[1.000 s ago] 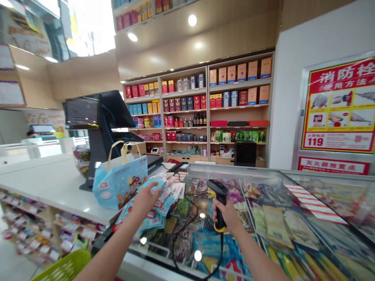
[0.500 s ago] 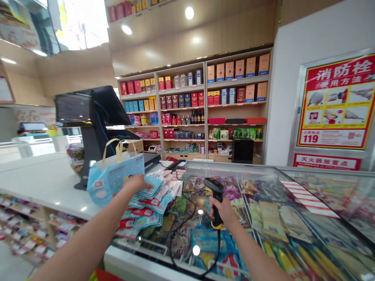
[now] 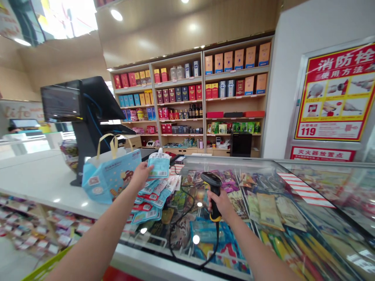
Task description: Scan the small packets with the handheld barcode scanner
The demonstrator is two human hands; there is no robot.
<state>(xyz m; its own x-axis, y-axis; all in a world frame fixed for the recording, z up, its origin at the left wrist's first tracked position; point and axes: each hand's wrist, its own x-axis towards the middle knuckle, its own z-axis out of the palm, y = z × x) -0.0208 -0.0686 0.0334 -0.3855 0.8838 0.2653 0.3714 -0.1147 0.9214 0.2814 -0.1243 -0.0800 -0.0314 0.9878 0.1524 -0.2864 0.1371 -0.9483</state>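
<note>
My left hand (image 3: 141,175) grips a light-blue spouted pouch (image 3: 158,165) and holds it upright above a pile of several similar blue and red pouches (image 3: 149,201) lying on the glass lid of a freezer (image 3: 263,183). My right hand (image 3: 220,203) is closed around the handle of a black barcode scanner (image 3: 211,182) with a yellow base. The scanner's head points left toward the raised pouch. Its black cable (image 3: 177,218) loops across the glass.
A blue gift bag (image 3: 108,175) with yellow handles stands left of the pile on the white counter (image 3: 43,183). Behind it is a black till screen (image 3: 76,105). Shelves of boxes (image 3: 205,89) line the back wall. A green basket (image 3: 43,269) shows at the bottom left.
My left hand has lifted one blue pouch off the pile and raised it upright. The scanner in my right hand has stayed nearly still.
</note>
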